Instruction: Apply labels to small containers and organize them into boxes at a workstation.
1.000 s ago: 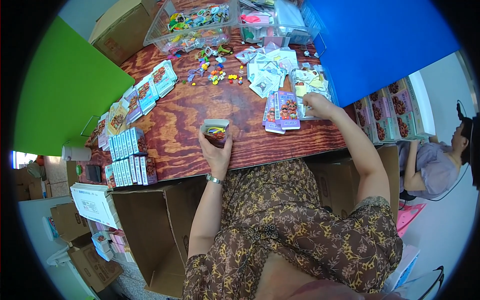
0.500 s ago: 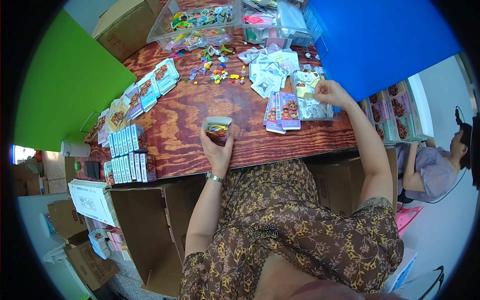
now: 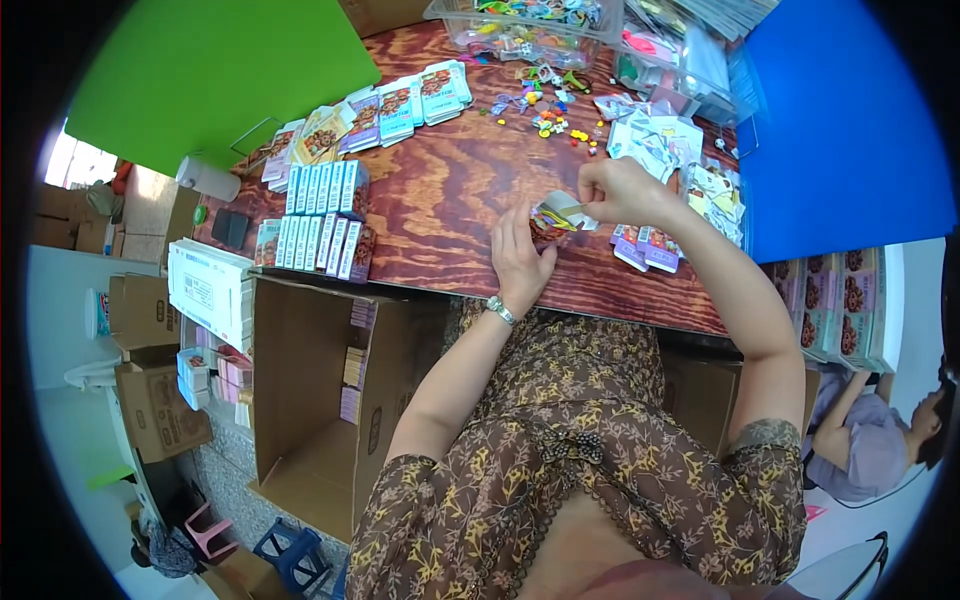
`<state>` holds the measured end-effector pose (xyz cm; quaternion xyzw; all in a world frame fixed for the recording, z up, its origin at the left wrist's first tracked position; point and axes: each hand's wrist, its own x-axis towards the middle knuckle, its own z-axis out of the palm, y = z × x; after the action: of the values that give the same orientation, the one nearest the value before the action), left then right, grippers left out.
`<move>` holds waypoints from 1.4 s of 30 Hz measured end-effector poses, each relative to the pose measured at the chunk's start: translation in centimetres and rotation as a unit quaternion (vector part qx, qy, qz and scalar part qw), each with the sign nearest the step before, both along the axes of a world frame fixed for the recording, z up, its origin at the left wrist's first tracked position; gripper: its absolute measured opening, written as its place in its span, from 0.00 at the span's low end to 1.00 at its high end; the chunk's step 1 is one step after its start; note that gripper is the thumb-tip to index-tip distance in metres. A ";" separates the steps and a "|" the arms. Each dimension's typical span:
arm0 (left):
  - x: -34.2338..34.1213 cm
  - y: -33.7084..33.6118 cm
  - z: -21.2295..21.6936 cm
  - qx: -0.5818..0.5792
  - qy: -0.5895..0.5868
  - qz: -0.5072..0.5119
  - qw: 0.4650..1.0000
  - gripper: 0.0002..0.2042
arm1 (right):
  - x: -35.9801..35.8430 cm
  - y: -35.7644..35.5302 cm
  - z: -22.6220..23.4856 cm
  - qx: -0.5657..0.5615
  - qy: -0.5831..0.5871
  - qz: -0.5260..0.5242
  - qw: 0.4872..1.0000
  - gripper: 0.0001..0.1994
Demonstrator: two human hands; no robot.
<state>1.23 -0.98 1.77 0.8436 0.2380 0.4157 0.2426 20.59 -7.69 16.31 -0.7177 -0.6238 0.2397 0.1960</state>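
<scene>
Your left hand holds a small open cardboard box with a reddish printed front just above the near part of the reddish-brown wood-grain table; the fingers curl round the box's near side, so the grip is closed on it. Your right hand sits just right of the box with its thumb and forefinger pinched tight on a pale paper slip at the box's open top. Whether the slip is already partly inside the box, you cannot tell.

Just right of your hands, under your right wrist, lies a short stack of purple-edged flat boxes. Beyond it, further right, a loose pile of white and pale printed paper sheets spreads over the table. On the far side sit scattered small coloured plastic pieces and, behind them, a clear plastic tub filled with colourful items.

To the left, well apart from your hands, a block of upright teal-and-white boxes stands near the table's edge, with a fanned row of flat printed cartons beyond it. Below the table on your left stands a large open brown cardboard carton. A blue panel rises at the right.
</scene>
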 end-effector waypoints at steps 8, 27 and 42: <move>0.0 -0.2 0.0 0.001 0.003 0.031 1.000 0.42 | -2.9 2.6 -2.9 0.049 -0.135 0.050 0.988 0.05; -0.6 0.2 -0.6 -0.070 -0.030 0.032 0.997 0.42 | -3.9 1.4 -3.3 0.341 -0.201 0.156 0.905 0.13; 0.0 -0.3 -0.3 -0.110 -0.044 -0.001 0.993 0.42 | -5.7 2.8 -5.5 0.291 -0.213 0.047 0.932 0.13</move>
<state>1.21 -1.25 1.50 0.7928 0.2707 0.4239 0.3441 14.93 -4.90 10.79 -0.6331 -0.7265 -0.1017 0.2471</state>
